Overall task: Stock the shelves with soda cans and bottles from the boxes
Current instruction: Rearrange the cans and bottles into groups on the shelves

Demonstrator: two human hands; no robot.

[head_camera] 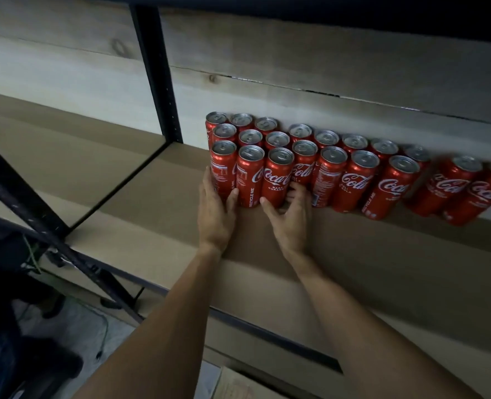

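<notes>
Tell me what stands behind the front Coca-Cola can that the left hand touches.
Two more Coca-Cola cans stand behind it in a row, then the pale wooden wall. The front can covers their lower bodies, so only tops and upper parts show.

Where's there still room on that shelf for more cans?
Bare shelf board lies left of the cans, toward the black post, and in front of them. It's crowded where the left hand and right hand touch them.
</notes>
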